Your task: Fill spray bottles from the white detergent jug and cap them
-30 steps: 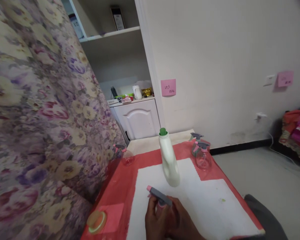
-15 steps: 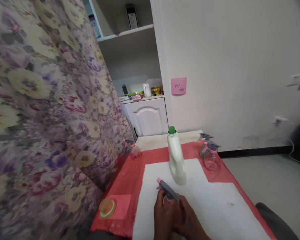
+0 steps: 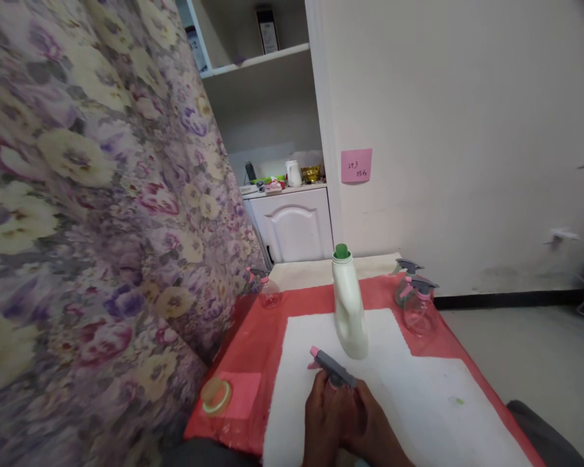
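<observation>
Both my hands are wrapped round a spray bottle with a grey and pink trigger head (image 3: 331, 368), low in the view over the white sheet (image 3: 292, 363). My left hand (image 3: 321, 415) closes on it from the left, its fingers near the neck. My right hand (image 3: 372, 421) grips from the right, close to the back of the head. Most of the bottle's body is hidden by my fingers. Just beyond stands a pale green jug (image 3: 349, 305), upright, with a green spout in its uncapped mouth.
Two spray bottles (image 3: 419, 314) stand at the table's right edge, another spray bottle (image 3: 269, 292) at the back left. A round-lidded jar (image 3: 217, 397) sits by a pink paper (image 3: 243, 392) at front left. A floral curtain (image 3: 102, 259) hangs along the left side.
The view has shifted slightly, so the scene sits a little further right. Both hands stay on the spray bottle, its head now at a slightly flatter angle.
</observation>
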Demonstrator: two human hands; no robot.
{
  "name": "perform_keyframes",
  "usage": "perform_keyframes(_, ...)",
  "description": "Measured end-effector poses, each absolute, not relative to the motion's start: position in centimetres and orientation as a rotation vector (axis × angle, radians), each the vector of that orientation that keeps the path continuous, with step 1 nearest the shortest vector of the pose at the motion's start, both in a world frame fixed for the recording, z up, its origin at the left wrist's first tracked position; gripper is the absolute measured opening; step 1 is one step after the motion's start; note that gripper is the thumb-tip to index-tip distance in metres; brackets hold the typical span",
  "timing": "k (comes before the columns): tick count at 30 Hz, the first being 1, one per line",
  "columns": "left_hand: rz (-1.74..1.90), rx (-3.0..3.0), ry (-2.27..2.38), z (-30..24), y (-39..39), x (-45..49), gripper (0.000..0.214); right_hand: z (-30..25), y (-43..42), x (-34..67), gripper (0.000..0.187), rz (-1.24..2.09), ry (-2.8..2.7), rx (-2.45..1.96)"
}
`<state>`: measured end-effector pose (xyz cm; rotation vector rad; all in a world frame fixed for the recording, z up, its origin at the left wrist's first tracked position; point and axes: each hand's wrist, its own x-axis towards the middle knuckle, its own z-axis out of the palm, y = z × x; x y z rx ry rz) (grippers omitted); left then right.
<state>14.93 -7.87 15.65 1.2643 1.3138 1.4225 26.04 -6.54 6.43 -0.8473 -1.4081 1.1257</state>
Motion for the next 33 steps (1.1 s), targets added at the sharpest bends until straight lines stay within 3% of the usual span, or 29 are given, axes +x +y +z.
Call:
perform_keyframes(21,1.535,1.168,1.494,15.5,-7.2,15.4,0.022,7.2,-6.7,26.0,0.08,1.128,-1.404,-0.854)
perform_keyframes(27,1.452,1.234,1.387,15.8,-7.5,15.1,0.038,7.5,-6.5,25.9,0.085,1.138,-1.388,-0.836)
perform_keyframes(33,1.446,1.291,1.352,15.9,-7.7,14.5,0.031,7.1,-6.4,26.0,0.087,1.133,-1.393,-0.863)
